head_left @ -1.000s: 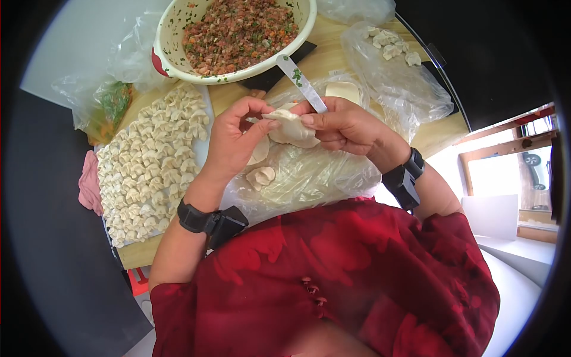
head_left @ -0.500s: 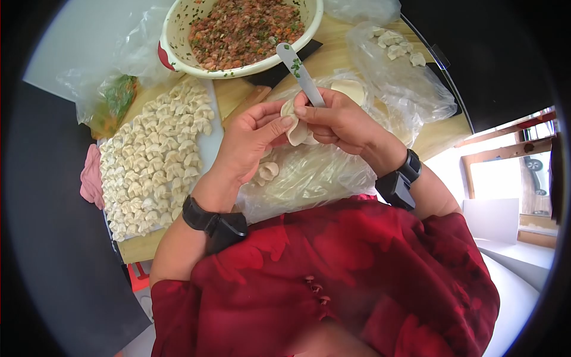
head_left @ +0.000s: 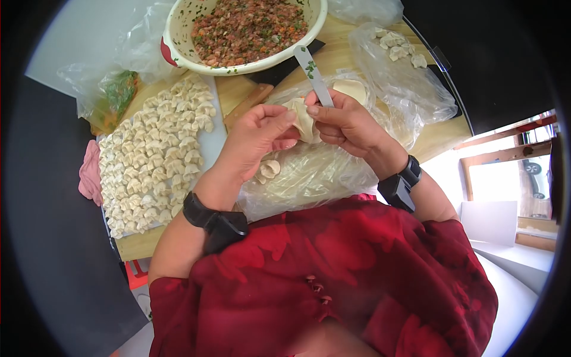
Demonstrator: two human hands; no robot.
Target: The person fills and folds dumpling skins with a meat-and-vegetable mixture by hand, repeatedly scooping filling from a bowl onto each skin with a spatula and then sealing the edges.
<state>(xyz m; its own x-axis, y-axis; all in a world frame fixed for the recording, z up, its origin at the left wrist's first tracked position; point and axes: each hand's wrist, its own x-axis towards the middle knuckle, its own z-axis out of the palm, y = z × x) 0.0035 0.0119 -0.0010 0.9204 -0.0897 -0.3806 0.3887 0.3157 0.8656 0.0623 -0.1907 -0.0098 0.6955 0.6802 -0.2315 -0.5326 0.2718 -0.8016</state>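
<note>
Between my two hands is a pale folded dumpling. My left hand pinches its left edge between thumb and fingers. My right hand grips the dumpling's right side and also holds a flat metal spatula, tilted up to the left with green bits near its tip. Below my left hand, a finished dumpling lies on clear plastic. A stack of round wrappers sits just beyond my right hand.
A white bowl of meat filling stands at the back. Rows of dumplings cover a board at the left, near a pink cloth. Several dumplings lie on plastic at the back right. A wooden handle lies behind my left hand.
The dumpling has turned and shows more of its face. My right hand and the spatula have shifted slightly right, and my left fingers have changed their pinch.
</note>
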